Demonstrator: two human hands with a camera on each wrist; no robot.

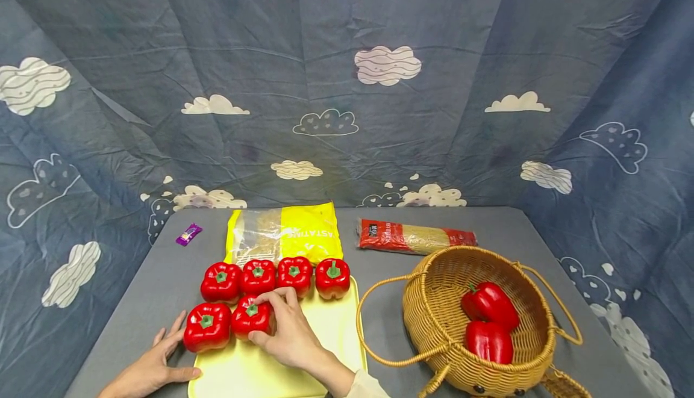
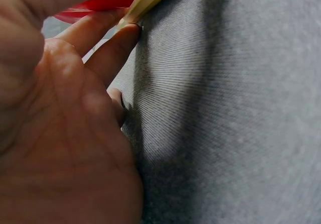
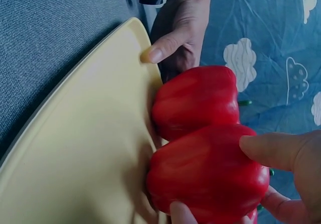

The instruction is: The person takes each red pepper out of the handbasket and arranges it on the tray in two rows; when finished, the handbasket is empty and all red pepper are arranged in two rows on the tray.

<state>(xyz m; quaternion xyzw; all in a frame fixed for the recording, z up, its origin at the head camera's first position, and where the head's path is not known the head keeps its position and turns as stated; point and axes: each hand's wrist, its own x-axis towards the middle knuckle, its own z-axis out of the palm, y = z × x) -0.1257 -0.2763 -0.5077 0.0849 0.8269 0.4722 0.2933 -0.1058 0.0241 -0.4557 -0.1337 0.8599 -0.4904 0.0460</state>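
Note:
Red bell peppers with green stems stand on the pale yellow tray [image 1: 271, 374] in two rows. My right hand [image 1: 293, 332] holds the second pepper of the front row [image 1: 246, 327] from above, thumb and fingers round its sides. Beside it, at the tray's left edge, stands another front bell pepper [image 1: 206, 329]. My left hand [image 1: 149, 369] touches the tray's left rim, with the thumb on the rim and the other fingers spread near that pepper. In the left wrist view, fingertips [image 2: 131, 32] meet the tray's edge. Several bell peppers [image 1: 258, 276] make up the back row.
A wicker basket [image 1: 428, 310] with looped handles stands right of the tray, holding two red bell peppers [image 1: 490, 341]. Behind lie a yellow-and-clear food bag [image 1: 309, 229], a red noodle packet [image 1: 382, 235] and a small purple wrapped sweet [image 1: 188, 235]. A cloud-patterned curtain surrounds the grey table.

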